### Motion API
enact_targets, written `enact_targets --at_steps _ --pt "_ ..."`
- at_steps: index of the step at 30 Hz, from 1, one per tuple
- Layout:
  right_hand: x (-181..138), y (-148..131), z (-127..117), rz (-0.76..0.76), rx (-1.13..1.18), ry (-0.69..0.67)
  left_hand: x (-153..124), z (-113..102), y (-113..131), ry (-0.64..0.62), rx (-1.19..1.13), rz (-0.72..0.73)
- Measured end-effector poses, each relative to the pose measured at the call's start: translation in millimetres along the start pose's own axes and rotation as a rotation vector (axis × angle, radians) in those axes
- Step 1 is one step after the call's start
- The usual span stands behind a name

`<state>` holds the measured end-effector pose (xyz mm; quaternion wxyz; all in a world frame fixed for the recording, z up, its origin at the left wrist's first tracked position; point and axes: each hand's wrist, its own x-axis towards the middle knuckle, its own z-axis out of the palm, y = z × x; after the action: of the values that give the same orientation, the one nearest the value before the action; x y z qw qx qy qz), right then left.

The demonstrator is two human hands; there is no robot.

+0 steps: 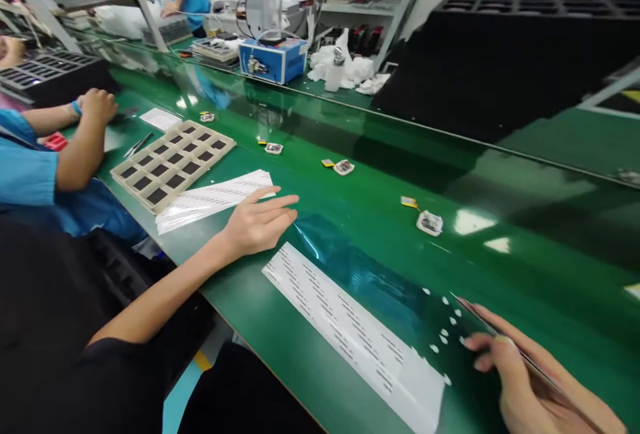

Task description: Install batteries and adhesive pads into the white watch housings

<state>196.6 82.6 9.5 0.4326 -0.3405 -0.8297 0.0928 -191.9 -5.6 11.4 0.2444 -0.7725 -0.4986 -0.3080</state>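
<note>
My left hand (257, 223) lies flat on the green conveyor belt (360, 221), fingers stretched out, beside a stack of white label sheets (213, 199). My right hand (535, 381) at the lower right pinches thin tweezers (493, 327), whose tip points at several small white stickers (445, 327) on the belt. A long white label strip (350, 327) lies between my hands, next to a clear bluish film (350, 261).
Small electronic parts with yellow tabs (429, 222) (343, 167) (273, 148) lie spaced along the belt. A beige tray of dark squares (173, 164) sits at left by a co-worker's arm (80, 147). A blue box device (273, 59) and black stacked trays (500, 54) stand beyond.
</note>
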Motion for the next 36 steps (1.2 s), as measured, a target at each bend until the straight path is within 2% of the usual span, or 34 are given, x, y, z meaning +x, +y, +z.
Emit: enact_targets --at_steps 2,3,5,7,10,12,14,16,18,20,23,26,28,33,36 --pt "-10.1 -3.0 0.9 0.273 -0.014 -0.041 16.0 -8.3 -3.4 0.117 0.062 0.006" --pt "-14.7 -4.6 0.7 0.339 -0.009 -0.077 26.5 -13.4 -5.9 0.184 0.095 0.014" --pt "-21.4 -6.7 -2.2 0.297 0.019 -0.159 50.9 -22.3 -11.1 0.296 0.13 0.027" --pt "-23.9 -7.6 -6.0 0.202 0.061 -0.209 77.7 -25.6 -14.8 0.334 0.145 0.003" --pt "-22.2 -6.9 -6.9 0.077 0.192 -0.237 119.8 -13.9 -17.2 0.265 0.193 -0.069" --pt "-19.7 -4.9 -3.8 0.054 0.249 -0.246 150.4 3.7 -20.8 0.21 0.221 -0.149" --pt "-17.8 -1.8 -0.2 0.062 0.273 -0.231 183.1 25.0 -27.4 0.164 0.216 -0.287" --pt "-17.2 1.3 1.9 0.081 0.297 -0.215 213.1 47.1 -34.3 0.061 0.223 -0.462" --pt "-17.8 3.0 2.2 0.09 0.324 -0.204 232.6 68.8 -37.0 -0.108 0.238 -0.581" --pt "-18.8 2.8 1.2 0.108 0.35 -0.208 237.1 89.6 -33.8 -0.272 0.221 -0.583" --pt "-19.9 0.5 -0.2 0.186 0.396 -0.219 224.5 112.7 -22.8 -0.446 0.167 -0.499" --pt "-19.6 -1.4 -0.3 0.28 0.453 -0.232 213.2 116.4 -14.8 -0.501 0.162 -0.41" --pt "-19.1 -1.4 0.2 0.313 0.475 -0.245 212.4 106.9 -13.9 -0.47 0.166 -0.323" --pt "-18.9 2.2 0.5 0.384 0.521 -0.266 210.4 65.9 -16.5 -0.353 0.182 -0.165" --pt "-19.9 2.6 1.8 0.433 0.553 -0.271 204.5 41.1 -2.8 -0.253 0.179 -0.076"
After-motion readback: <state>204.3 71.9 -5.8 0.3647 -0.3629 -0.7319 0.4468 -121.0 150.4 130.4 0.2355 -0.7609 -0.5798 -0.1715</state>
